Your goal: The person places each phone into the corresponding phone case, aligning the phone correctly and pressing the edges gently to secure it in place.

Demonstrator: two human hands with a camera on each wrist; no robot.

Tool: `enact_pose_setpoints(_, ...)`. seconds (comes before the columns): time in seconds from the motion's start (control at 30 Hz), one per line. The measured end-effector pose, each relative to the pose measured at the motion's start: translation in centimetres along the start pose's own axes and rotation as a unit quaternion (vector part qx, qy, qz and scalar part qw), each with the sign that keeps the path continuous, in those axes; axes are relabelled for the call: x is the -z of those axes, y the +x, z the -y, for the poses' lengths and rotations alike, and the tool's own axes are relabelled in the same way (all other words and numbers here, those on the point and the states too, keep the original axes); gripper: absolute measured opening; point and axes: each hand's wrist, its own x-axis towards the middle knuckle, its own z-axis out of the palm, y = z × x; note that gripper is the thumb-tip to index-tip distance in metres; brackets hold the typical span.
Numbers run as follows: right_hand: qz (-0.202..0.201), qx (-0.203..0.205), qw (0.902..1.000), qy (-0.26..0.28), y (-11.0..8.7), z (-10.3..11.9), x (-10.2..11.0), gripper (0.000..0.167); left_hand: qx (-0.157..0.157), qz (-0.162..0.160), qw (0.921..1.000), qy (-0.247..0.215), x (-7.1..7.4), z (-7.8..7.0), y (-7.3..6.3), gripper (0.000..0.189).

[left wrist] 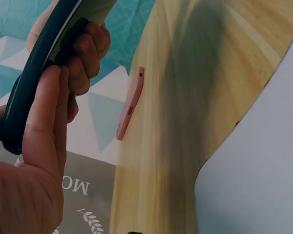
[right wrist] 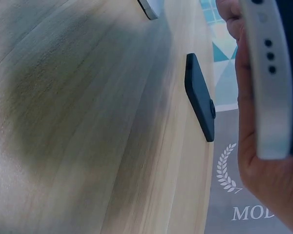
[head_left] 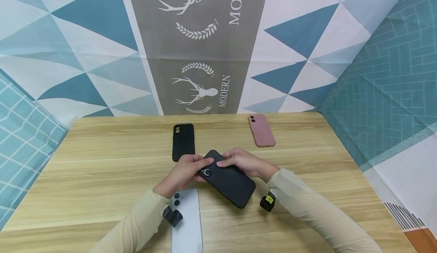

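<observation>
Both hands grip a phone with a black back (head_left: pixel 228 184), held tilted above the table. The left hand (head_left: pixel 186 169) pinches its camera end, thumb on the back beside the lens ring. On the upper long edge, the right hand (head_left: pixel 244 162) holds it, thumb also on the back. A silver edge with small holes (right wrist: pixel 271 97) shows beside the dark back in the right wrist view. Fingers wrap under the phone (left wrist: pixel 27 92) in the left wrist view. How far the black cover sits around the phone I cannot tell.
A white phone (head_left: pixel 187 222) lies below the left wrist, partly covered by the wrist camera. Behind the hands lie a black phone case (head_left: pixel 183 141) and, further right, a pink phone case (head_left: pixel 262 130). The wooden table (head_left: pixel 102 169) meets a patterned backdrop at its far edge.
</observation>
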Motion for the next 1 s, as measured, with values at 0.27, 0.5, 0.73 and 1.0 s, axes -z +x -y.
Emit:
enact_pose_setpoints(0.27,-0.001,0.016,0.999,-0.042,0.3,-0.1,0.2,0.035,-0.035,-0.022,0.9986,0.032,-0.2,0.5,-0.3,0.037)
enact_pose_setpoints(0.5,-0.035,0.007,0.9968,-0.071,0.2,0.0,0.9,0.04,-0.042,-0.052,0.9978,0.004,-0.3,0.5,-0.5,0.035)
enact_pose_setpoints(0.73,-0.067,-0.003,0.9967,-0.045,-0.5,-0.5,2.1,0.046,-0.041,-0.129,0.9896,-0.049,-0.1,0.3,-1.0,0.03)
enact_pose_setpoints(1.0,-0.038,-0.01,0.9987,0.033,-2.1,-1.6,2.6,0.058,-0.059,-0.196,0.9721,-0.115,0.3,-0.4,-1.3,0.026)
